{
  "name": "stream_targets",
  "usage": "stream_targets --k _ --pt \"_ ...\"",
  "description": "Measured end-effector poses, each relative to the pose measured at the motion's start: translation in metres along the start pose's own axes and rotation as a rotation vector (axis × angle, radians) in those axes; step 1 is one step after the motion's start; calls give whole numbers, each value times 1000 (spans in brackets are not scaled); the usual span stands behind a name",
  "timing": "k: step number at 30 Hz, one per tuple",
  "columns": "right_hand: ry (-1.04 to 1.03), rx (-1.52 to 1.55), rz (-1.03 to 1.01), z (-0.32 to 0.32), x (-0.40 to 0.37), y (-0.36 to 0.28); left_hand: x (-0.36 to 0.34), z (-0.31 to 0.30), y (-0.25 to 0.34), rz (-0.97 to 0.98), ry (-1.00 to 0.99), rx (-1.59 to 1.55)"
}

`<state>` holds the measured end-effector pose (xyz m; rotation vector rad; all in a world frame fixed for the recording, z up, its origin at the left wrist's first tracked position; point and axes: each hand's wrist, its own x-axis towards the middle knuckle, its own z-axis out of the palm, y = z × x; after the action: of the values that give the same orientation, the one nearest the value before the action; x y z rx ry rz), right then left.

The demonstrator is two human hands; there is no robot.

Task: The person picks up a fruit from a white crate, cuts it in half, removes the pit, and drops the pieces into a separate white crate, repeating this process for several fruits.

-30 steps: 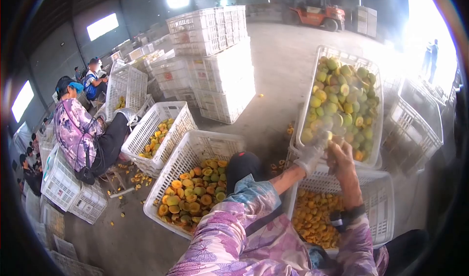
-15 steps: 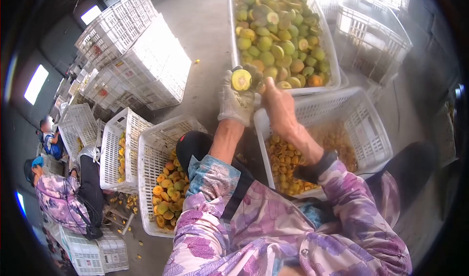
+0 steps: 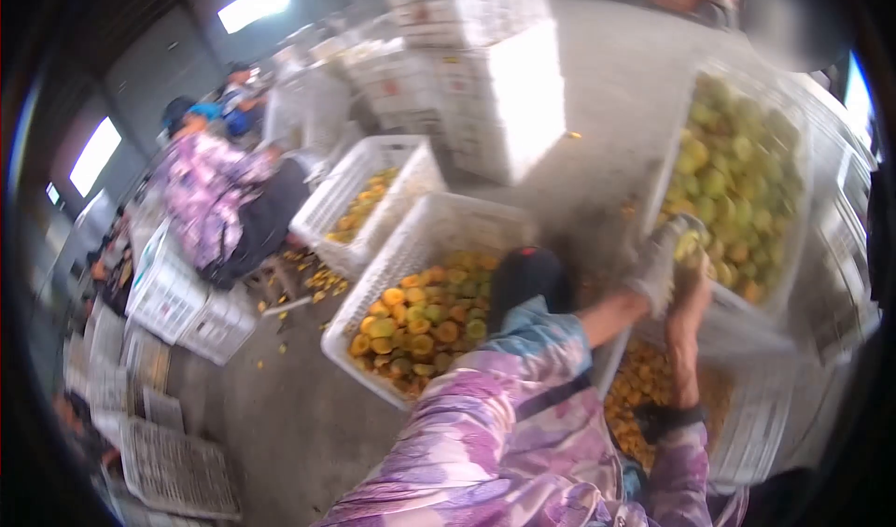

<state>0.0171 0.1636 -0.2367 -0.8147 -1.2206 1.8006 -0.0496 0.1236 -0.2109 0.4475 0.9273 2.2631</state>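
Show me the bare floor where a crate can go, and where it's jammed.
Bare concrete lies between the halved-fruit crate and the flat crates, and beyond, between the stacked crates and the green-fruit crate. Crowded: beside the seated person, with scraps strewn about.

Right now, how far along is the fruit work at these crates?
Done: the lower crate holds a layer of orange fruit pieces. In hand: the gloved left hand and bare right hand meet at the rim of the upper crate; blur hides their grip. Left: that crate is heaped with green-yellow fruit.
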Motion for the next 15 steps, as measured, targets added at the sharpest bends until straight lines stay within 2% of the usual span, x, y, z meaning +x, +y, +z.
stream_targets --k 1,2,4,5,6,8,9,10,12,13,14,15 --pt "-35 -611 -238 3 -15 -7 -6 -2 1 20 -13 -57" --pt "-95 -403 -204 -17 18 33 -10 -8 0 15 32 -67" --pt "-199 -798 -401 1 -10 8 -15 -13 12 55 186 100" --pt "-389 -676 -634 2 -18 0 -14 -18 15 67 197 108" --pt "-400 -667 -633 4 -22 -10 -13 -24 18 40 176 85" --pt "-504 -892 -78 11 -19 -22 -2 -39 10 9 169 61" --pt "-552 -857 -207 9 -12 -12 7 -49 -2 -2 137 75" --pt "-563 -854 -205 4 -6 6 11 -56 -7 -12 105 89" --pt "-263 -828 -549 -4 5 41 0 -45 6 -25 123 111" --pt "-161 -286 176 0 16 35 -3 -41 13 -105 174 6" --pt "-280 -353 4 -3 15 35 -7 -33 23 -181 223 -102" --pt "-315 -352 -4 -3 12 31 -11 -27 35 -257 270 -201"
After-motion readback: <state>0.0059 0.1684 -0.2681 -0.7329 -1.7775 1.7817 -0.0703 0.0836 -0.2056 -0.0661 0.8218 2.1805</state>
